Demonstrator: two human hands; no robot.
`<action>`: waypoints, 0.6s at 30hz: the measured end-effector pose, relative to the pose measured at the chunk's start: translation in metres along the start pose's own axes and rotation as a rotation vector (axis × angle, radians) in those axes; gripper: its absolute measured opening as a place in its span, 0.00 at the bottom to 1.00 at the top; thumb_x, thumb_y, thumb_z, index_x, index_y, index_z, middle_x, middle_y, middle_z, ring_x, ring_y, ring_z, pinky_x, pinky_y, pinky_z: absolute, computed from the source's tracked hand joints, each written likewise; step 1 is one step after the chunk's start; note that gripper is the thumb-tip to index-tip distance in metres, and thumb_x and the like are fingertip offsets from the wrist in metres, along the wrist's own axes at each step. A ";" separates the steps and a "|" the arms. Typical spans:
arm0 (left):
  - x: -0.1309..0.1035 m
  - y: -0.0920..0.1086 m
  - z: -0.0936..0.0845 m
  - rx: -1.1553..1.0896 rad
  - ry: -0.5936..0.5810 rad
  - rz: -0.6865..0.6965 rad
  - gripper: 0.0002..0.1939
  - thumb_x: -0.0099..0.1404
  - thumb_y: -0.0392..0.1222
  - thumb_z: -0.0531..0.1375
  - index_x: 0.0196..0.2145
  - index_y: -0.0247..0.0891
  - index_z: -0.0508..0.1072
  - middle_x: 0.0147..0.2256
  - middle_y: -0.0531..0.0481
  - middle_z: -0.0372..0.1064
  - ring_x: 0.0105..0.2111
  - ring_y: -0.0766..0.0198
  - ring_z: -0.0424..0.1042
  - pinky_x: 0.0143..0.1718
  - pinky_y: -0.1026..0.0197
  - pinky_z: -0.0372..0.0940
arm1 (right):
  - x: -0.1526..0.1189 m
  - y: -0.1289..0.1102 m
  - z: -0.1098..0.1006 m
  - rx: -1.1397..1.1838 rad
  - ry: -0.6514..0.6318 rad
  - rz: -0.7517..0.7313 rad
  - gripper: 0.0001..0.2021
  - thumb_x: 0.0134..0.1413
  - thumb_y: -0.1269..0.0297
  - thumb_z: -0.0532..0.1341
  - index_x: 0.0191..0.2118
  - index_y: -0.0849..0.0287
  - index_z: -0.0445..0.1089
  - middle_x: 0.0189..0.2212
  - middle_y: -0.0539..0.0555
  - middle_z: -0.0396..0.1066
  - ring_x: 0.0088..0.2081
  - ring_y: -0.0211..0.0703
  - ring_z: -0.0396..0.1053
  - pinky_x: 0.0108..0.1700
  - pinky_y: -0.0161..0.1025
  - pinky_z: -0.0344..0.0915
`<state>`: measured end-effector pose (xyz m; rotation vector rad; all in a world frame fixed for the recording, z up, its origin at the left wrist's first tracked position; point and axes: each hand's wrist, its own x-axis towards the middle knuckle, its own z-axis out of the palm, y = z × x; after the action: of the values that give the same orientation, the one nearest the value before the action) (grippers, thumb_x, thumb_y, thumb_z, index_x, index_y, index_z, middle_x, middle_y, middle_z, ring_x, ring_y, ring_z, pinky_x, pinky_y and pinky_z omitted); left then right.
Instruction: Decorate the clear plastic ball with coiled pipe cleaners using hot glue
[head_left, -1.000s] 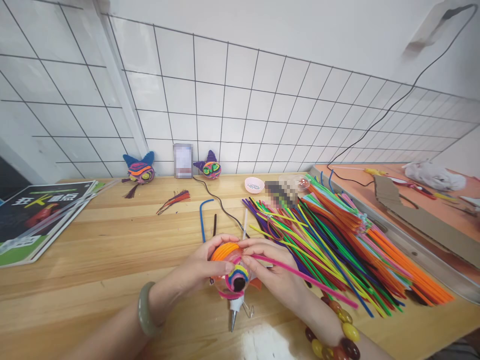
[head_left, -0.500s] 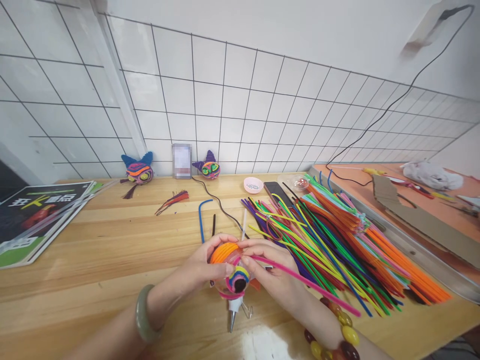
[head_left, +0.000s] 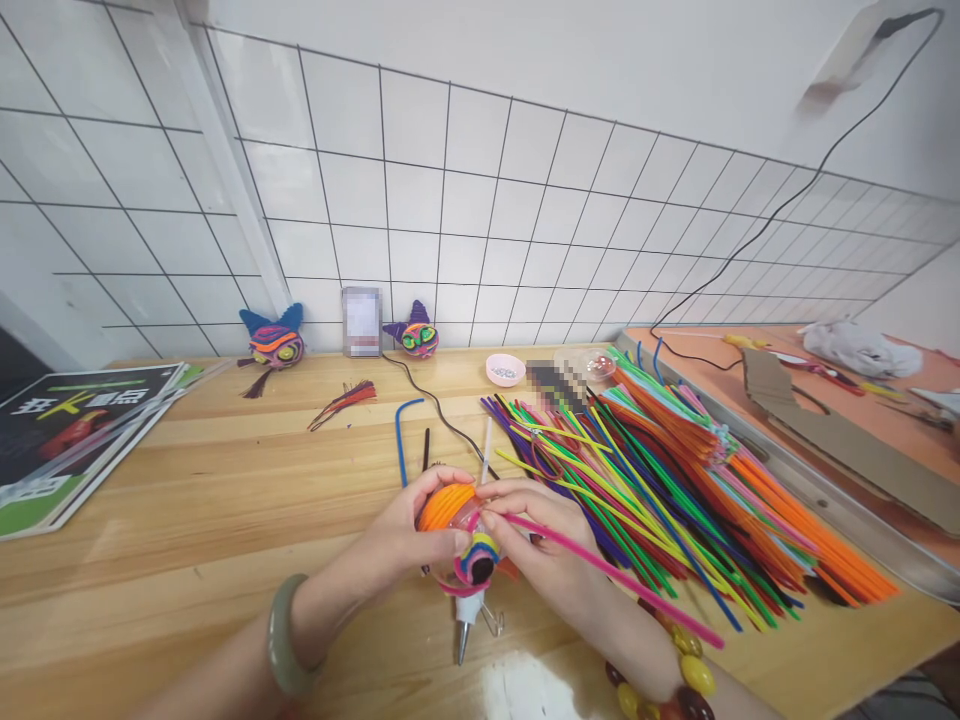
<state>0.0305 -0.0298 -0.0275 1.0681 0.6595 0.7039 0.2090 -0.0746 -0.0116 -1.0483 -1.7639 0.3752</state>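
Note:
My left hand point(head_left: 424, 520) is wrapped round a ball point(head_left: 448, 508) partly covered in coiled orange pipe cleaner, with a blue, yellow and pink ringed eye with a black centre on its near side. A bare, clear-looking patch shows beside the orange. My right hand point(head_left: 536, 520) pinches a long magenta pipe cleaner point(head_left: 622, 580) against the ball; its free end trails to the lower right. Beneath the ball lies a glue gun point(head_left: 466, 625), its metal nozzle pointing toward me and its body mostly hidden.
Loose coloured pipe cleaners point(head_left: 637, 480) spread across the right of the table. Behind stand two finished ball figures with ears point(head_left: 274, 340), a pink bowl point(head_left: 505, 370) and a blurred upright card point(head_left: 363, 322). A booklet point(head_left: 82, 430) lies left; cardboard point(head_left: 825, 440) lies far right.
Both hands keep their grip on the ball and the magenta pipe cleaner. The pipe cleaner's free end has dipped very slightly; otherwise little differs.

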 end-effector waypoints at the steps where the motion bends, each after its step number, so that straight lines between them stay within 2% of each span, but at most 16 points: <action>1: 0.000 0.000 0.000 0.002 0.003 0.001 0.30 0.44 0.43 0.71 0.44 0.39 0.66 0.38 0.51 0.69 0.35 0.63 0.67 0.38 0.62 0.62 | 0.001 0.000 0.000 -0.004 -0.004 -0.014 0.06 0.54 0.73 0.62 0.33 0.57 0.76 0.35 0.55 0.78 0.38 0.43 0.76 0.43 0.38 0.73; 7: 0.001 -0.002 -0.002 -0.014 -0.027 0.008 0.29 0.47 0.42 0.70 0.46 0.39 0.65 0.39 0.51 0.68 0.36 0.64 0.68 0.39 0.62 0.63 | 0.002 0.002 -0.001 0.018 -0.025 -0.057 0.07 0.56 0.75 0.61 0.35 0.59 0.76 0.36 0.57 0.78 0.39 0.42 0.76 0.44 0.37 0.73; 18: 0.002 -0.002 -0.001 -0.002 -0.008 0.029 0.31 0.45 0.43 0.71 0.45 0.37 0.64 0.39 0.50 0.68 0.38 0.63 0.67 0.41 0.62 0.63 | 0.002 0.005 -0.001 0.010 -0.027 -0.098 0.07 0.57 0.74 0.60 0.37 0.58 0.75 0.37 0.55 0.77 0.40 0.43 0.75 0.44 0.39 0.74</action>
<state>0.0313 -0.0287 -0.0304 1.0801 0.6372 0.7244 0.2123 -0.0705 -0.0135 -0.9496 -1.8282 0.3374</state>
